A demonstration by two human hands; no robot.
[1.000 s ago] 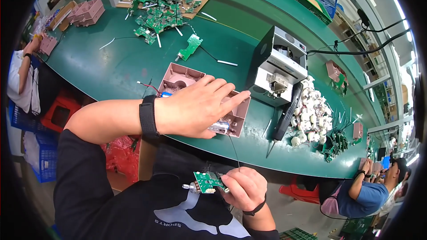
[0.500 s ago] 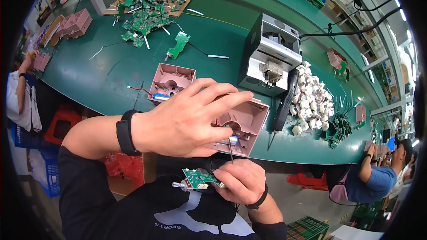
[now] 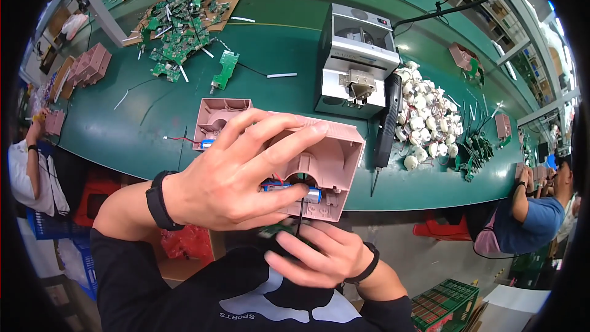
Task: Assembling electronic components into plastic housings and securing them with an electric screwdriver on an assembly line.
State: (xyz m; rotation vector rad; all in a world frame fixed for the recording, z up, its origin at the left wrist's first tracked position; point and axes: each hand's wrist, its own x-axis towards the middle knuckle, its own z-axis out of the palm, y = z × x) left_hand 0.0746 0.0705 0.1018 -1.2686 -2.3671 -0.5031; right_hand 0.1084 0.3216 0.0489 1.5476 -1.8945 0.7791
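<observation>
Dozens of green circuit boards (image 3: pixel 178 34) lie heaped on cardboard at the far left of the green table (image 3: pixel 153 129), with one single board (image 3: pixel 225 69) just right of them. Nearer, a smaller pink box (image 3: pixel 226 104) sits partly behind the left hand (image 3: pixel 230 184). That hand is spread wide and holds the pink case (image 3: pixel 345 163) at the table's near edge, fingertips over its far wall, thumb inside by the blue battery (image 3: pixel 313 195). The case looks light and stiff, probably smooth enough to slide a little; its outer walls seem the best hold, since the thin wires inside look easy to tug loose. It is dull pink plastic, tilted with its open side toward the person, showing a rounded collar, small posts and red wire. A black wire (image 3: pixel 301 216) runs from it toward the right hand (image 3: pixel 322 255), whose fingers are loosely parted and blurred; whether they grip the dark green board (image 3: pixel 270 230) beside them, I cannot tell. Farther right stand a grey machine (image 3: pixel 359 55), a black screwdriver (image 3: pixel 388 126) and piled white parts (image 3: pixel 425 114).
</observation>
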